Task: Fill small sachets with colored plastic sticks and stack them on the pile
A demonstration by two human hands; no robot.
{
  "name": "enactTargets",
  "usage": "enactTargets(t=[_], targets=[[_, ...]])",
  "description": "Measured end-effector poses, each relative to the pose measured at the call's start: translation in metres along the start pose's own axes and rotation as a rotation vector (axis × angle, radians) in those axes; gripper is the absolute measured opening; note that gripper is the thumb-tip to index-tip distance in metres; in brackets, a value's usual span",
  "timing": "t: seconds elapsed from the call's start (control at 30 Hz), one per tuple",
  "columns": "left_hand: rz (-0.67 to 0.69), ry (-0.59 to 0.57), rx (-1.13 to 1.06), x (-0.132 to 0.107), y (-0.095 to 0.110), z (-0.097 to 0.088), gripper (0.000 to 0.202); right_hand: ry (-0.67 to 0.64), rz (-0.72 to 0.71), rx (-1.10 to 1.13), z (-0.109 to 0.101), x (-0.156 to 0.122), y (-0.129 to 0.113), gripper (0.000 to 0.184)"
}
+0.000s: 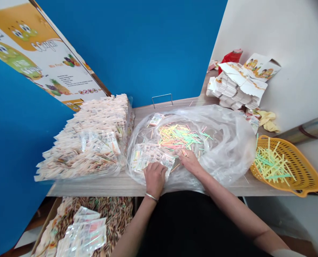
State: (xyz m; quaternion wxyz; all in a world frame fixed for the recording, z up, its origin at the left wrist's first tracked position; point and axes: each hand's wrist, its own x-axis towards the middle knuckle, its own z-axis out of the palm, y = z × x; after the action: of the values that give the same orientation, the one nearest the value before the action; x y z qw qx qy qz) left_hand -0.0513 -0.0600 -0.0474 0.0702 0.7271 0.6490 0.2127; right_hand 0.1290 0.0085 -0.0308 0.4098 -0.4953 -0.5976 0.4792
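My left hand (155,177), with a bangle on its wrist, has its fingers curled on the near edge of a printed clear packet (168,162). That packet lies at the right end of a row of overlapping packets (145,153). My right hand (189,160) is closed in a pinch just right of them, with the small coloured ends of thin sticks showing between thumb and fingers. Beyond it spreads a loose heap of thin yellow, green and pink sticks (179,135). Heap and packets rest on a crumpled clear plastic sheet or bag (228,135).
At left stands a large stack of filled packets (95,121). An orange basket (306,175) at right holds longer yellow and green sticks. Flattened printed cartons (236,85) pile up at back right. Below the table (95,187) sits a box of more packets (86,228).
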Motion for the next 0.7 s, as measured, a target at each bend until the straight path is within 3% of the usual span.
enactTargets(t=[0.17, 0.3, 0.4, 0.57, 0.7], targets=[[0.034, 0.067, 0.059, -0.004, -0.001, 0.014, 0.022, -0.05, -0.037, -0.192, 0.004, -0.004, 0.011, 0.04], [0.066, 0.108, 0.106, -0.006, -0.004, 0.02, 0.019, -0.101, 0.033, -0.637, 0.018, -0.006, 0.007, 0.024], [0.06, 0.121, 0.092, -0.008, -0.006, 0.02, 0.019, -0.117, 0.065, -0.899, 0.028, -0.006, 0.003, 0.024], [0.019, 0.165, -0.055, -0.009, -0.008, 0.014, 0.012, -0.168, 0.032, -0.911, 0.023, -0.007, 0.003, 0.022], [0.047, 0.118, -0.08, -0.006, -0.013, 0.015, 0.01, -0.189, 0.038, -0.858, 0.022, -0.004, 0.003, 0.025]])
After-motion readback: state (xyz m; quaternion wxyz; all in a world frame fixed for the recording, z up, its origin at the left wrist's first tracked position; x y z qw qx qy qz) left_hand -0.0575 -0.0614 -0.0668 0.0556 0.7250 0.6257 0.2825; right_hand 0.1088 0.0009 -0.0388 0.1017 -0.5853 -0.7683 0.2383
